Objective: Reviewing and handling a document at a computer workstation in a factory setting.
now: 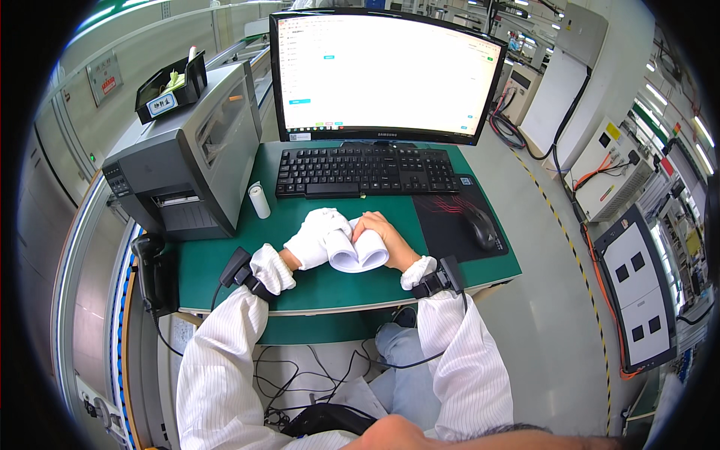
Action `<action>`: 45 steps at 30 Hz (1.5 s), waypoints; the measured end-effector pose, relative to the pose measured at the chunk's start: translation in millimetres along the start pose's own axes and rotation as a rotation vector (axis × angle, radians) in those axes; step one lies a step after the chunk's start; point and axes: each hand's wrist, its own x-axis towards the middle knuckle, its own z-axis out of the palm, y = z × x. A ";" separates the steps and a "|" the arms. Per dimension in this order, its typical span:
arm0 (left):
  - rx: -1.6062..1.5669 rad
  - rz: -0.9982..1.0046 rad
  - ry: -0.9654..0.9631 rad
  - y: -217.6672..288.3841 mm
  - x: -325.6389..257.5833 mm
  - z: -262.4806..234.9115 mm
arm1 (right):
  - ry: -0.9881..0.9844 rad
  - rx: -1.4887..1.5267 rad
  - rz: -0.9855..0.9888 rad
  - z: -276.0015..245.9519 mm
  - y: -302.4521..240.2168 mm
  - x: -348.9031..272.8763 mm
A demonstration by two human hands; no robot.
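Observation:
Just in front of the keyboard, a white sheet of paper [346, 259] is curled inward from both sides, its near edge forming two loops. My left hand [319, 234], in a white glove, is closed on the paper's left side. Bare fingers of my right hand [380, 229] wrap over the right curl from above. The fingertips of the gloved hand are partly hidden by the paper. A small white roll [259, 201] stands on the green table [300, 291] beyond my left hand.
A grey label printer [172, 176] stands at left with a black bin [172, 86] on top. A handheld scanner [148, 259] sits at the left edge. A black keyboard [367, 169] lies below the monitor [386, 75]. At right, a mouse [478, 227] rests on a black pad [442, 244].

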 end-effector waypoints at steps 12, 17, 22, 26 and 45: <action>0.020 -0.226 0.114 14.1 4.5 -9.8 | 0.235 0.075 0.056 5.9 12.4 1.9; -0.419 -0.487 0.136 18.5 13.3 -8.6 | 0.242 0.202 0.256 3.5 20.2 -5.6; -0.575 -0.461 0.156 22.1 11.0 -13.8 | 0.259 0.317 0.270 1.5 -7.4 1.7; -0.631 -0.480 0.084 22.7 13.7 -18.2 | 0.242 0.366 0.279 -1.3 -4.5 -0.3; -0.547 -0.492 0.207 1.8 7.5 -10.0 | 0.304 0.310 0.278 3.7 5.0 2.9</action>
